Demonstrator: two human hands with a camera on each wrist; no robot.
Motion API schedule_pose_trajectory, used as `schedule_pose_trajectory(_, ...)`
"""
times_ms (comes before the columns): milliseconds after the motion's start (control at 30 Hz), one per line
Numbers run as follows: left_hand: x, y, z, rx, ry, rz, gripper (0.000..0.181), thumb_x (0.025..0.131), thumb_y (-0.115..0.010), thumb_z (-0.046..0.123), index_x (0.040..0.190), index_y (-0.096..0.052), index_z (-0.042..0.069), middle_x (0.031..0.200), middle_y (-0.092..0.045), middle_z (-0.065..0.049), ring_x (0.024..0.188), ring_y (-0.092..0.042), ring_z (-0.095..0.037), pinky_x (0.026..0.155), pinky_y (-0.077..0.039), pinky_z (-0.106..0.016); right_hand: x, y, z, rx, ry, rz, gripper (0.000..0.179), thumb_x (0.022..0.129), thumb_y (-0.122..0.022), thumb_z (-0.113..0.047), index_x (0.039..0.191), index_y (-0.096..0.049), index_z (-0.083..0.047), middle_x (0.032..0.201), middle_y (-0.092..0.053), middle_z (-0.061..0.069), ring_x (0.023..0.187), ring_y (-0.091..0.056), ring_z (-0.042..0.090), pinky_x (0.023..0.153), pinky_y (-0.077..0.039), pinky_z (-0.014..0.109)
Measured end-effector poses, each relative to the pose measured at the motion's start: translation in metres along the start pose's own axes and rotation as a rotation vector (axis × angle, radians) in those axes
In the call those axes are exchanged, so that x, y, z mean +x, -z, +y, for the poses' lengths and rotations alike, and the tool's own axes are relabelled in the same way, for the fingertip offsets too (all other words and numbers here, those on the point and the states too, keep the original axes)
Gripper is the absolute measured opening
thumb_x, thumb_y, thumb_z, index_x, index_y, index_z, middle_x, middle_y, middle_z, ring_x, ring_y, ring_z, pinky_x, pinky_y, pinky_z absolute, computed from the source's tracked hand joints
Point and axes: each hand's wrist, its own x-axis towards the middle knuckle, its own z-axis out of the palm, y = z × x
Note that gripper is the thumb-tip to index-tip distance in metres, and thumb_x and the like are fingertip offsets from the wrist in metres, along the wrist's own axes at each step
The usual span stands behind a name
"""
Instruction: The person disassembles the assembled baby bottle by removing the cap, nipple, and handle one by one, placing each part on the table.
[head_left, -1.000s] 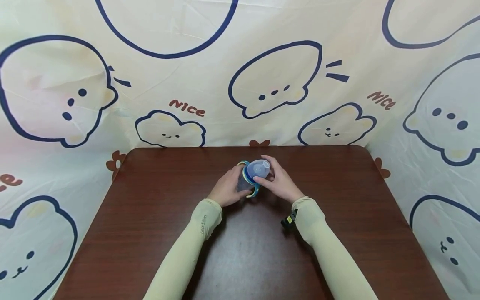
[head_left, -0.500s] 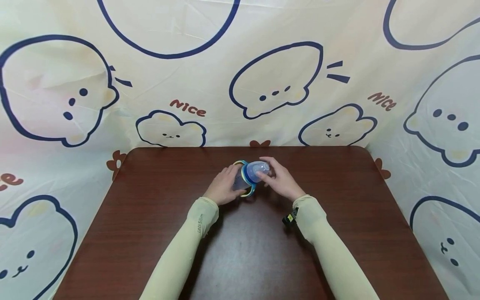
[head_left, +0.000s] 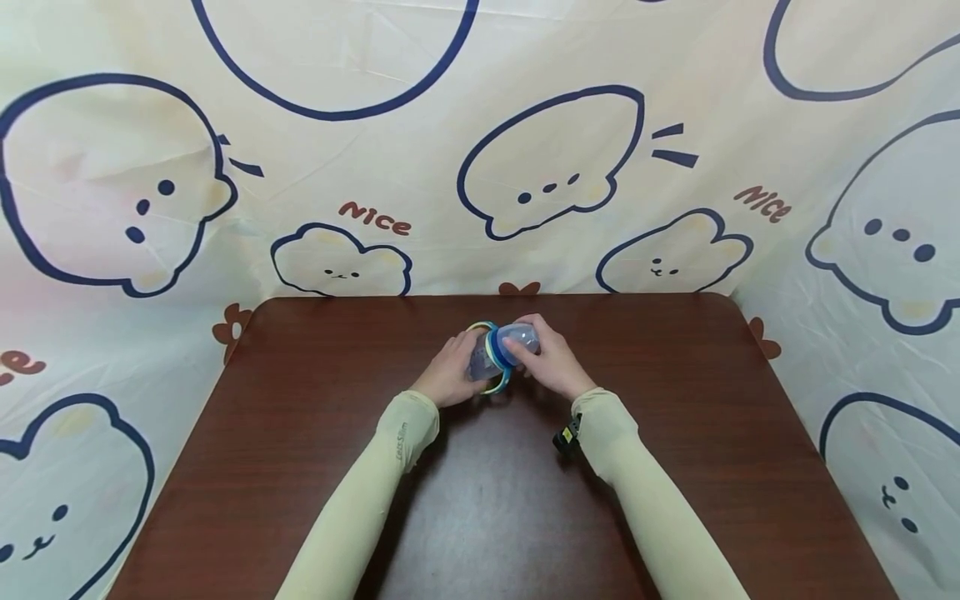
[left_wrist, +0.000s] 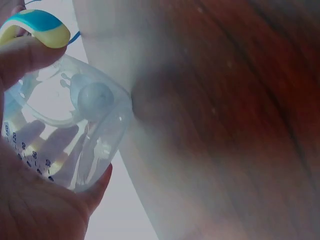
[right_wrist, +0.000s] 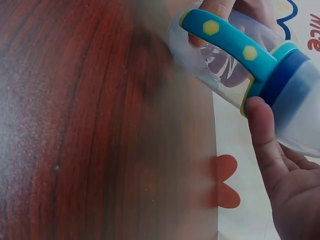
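Note:
A clear baby bottle point(head_left: 480, 363) is held tilted near the far middle of the table, its capped end toward the right. My left hand point(head_left: 448, 373) grips the bottle's body, with the thumb under one of the teal and yellow handles point(left_wrist: 42, 22). Printed measuring marks and a round weight point(left_wrist: 96, 100) inside show through the wall in the left wrist view. My right hand point(head_left: 557, 363) holds the translucent cap point(head_left: 523, 335) end. In the right wrist view its thumb point(right_wrist: 262, 122) presses at the dark blue collar point(right_wrist: 285, 77), beside the other handle point(right_wrist: 227, 40).
The brown wooden table point(head_left: 495, 517) stretches beneath both forearms. Behind it and along the sides hangs a pale cloth point(head_left: 420, 167) with cartoon bears. A small black device point(head_left: 567, 437) sits at the right wrist.
The bottle has tipped a little more sideways and shifted slightly left. My right hand has come left, its fingers and thumb settling farther around the cap and collar. The left hand keeps its grip.

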Motion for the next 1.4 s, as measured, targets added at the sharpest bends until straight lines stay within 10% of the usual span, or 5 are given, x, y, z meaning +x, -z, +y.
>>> schedule_pose_trajectory(467,0.007,-0.005,0.003,-0.023,0.007,0.035,0.086,0.079,-0.09,0.016,0.15,-0.041,0.013,0.137,-0.053,-0.011,0.122,-0.048,-0.032,0.109,-0.045,-0.049,0.006,-0.003,0.0,-0.017,-0.088,0.093,0.055,0.095,-0.069,-0.053,0.136,-0.05,-0.023,0.126,-0.061,0.015,0.088,-0.069,0.033,0.07,-0.061,0.038)
schedule_pose_trajectory(1400,0.005,-0.006,0.002,-0.054,0.021,0.039,0.087,0.077,-0.091,0.014,0.149,-0.042,0.015,0.137,-0.054,-0.008,0.122,-0.047,-0.031,0.108,-0.045,-0.048,0.01,0.002,0.009,-0.037,-0.046,0.021,0.051,0.097,-0.067,-0.051,0.134,-0.047,-0.02,0.132,-0.057,0.016,0.105,-0.063,0.034,0.078,-0.061,0.04)
